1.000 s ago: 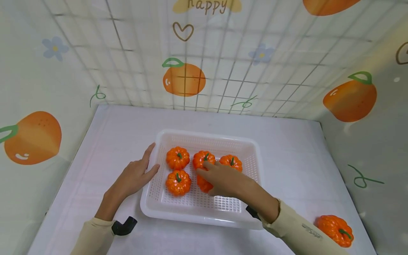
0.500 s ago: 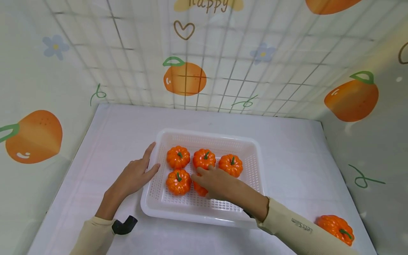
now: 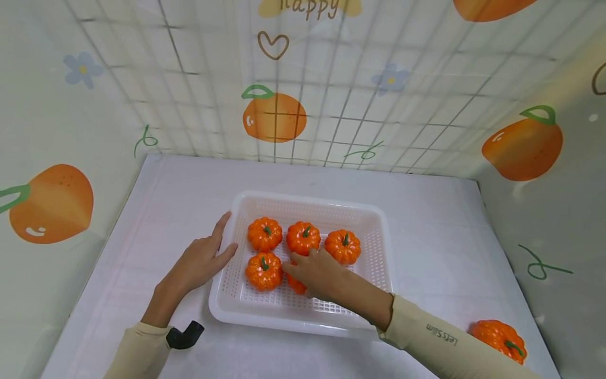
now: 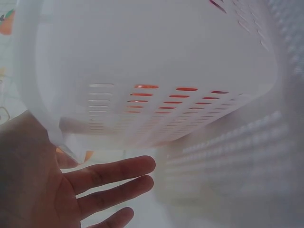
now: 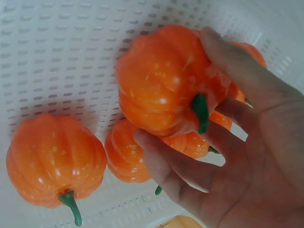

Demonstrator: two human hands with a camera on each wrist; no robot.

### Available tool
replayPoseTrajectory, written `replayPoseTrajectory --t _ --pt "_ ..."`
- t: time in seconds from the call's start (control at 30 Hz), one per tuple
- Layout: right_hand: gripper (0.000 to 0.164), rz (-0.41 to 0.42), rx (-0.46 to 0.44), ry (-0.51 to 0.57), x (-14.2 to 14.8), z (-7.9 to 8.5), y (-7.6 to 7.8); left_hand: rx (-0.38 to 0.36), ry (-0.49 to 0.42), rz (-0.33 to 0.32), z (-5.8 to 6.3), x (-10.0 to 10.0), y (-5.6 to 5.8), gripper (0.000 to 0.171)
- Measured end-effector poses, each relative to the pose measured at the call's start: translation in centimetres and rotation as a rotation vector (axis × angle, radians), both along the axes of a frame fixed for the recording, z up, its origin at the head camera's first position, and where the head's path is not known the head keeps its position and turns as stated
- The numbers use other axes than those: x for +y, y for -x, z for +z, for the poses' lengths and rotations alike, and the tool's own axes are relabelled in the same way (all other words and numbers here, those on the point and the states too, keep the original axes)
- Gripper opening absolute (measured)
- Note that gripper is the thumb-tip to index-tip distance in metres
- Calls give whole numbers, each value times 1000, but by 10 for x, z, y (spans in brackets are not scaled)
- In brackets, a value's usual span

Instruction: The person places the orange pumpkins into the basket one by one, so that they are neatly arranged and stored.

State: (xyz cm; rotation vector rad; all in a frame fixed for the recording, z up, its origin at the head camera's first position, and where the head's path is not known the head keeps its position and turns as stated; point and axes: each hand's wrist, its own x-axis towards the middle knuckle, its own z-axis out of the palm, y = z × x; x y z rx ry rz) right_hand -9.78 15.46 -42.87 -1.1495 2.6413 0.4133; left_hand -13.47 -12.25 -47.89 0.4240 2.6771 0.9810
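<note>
My right hand (image 3: 322, 275) reaches into a white perforated plastic basket (image 3: 303, 327) and grips a small orange toy pumpkin (image 5: 156, 80), thumb on one side and curled fingers on the other. In the head view the hand hides most of it. Around it in the basket sit a back-left pumpkin (image 3: 264, 234), a front-left pumpkin (image 3: 264, 271), a back-middle pumpkin (image 3: 303, 237) and a right pumpkin (image 3: 343, 246), all with green stems. My left hand (image 3: 201, 260) rests at the basket's left rim; the left wrist view shows its fingers extended, outside the basket wall.
Another orange pumpkin (image 3: 498, 339) lies on the white tabletop (image 3: 426, 221) at the front right, partly behind my right sleeve. Curtains (image 3: 189, 95) printed with oranges surround the table on the back and sides; a wire grid shows through the back one.
My right hand has moved slightly left and towards me with its pumpkin, uncovering more of the back-middle and right pumpkins. My left hand stays at the rim.
</note>
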Motion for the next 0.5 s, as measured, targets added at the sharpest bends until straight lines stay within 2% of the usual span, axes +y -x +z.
replayPoseTrajectory --t 0.23,0.5 --pt "52 -21 -36 9 -1 3 1 -14 5 2 -2 0 0 78" --pt "59 -33 -128 149 10 19 5 5 6 -1 1 -1 0 78"
